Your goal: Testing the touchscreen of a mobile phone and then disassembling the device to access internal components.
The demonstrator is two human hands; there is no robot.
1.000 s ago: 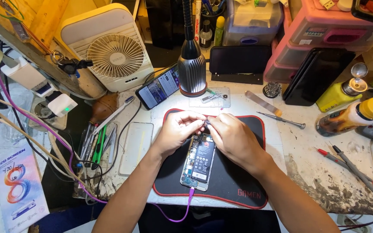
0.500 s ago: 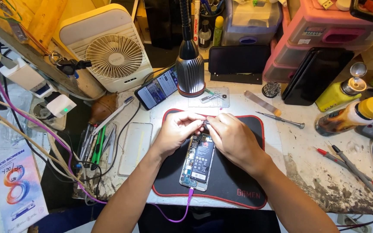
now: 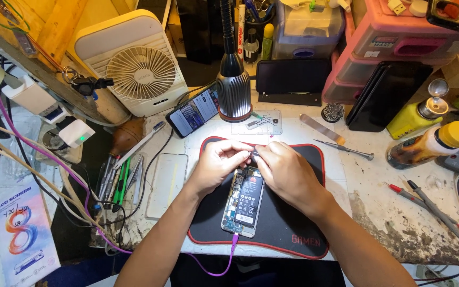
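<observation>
Black mat (image 3: 272, 223) with red edge carries opened phone (image 3: 243, 204), purple cable (image 3: 224, 263) plugged at near end. Your left hand (image 3: 220, 165) and right hand (image 3: 288, 172) stay together over phone's far end since a second ago — nothing shifted, grip unclear. Far off, pink drawer box (image 3: 394, 48) shut, contents hidden; clear tub (image 3: 306, 26) holds clutter.

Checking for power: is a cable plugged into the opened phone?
Yes, a purple cable runs into the bottom end of the opened phone lying on the black mat.
</observation>
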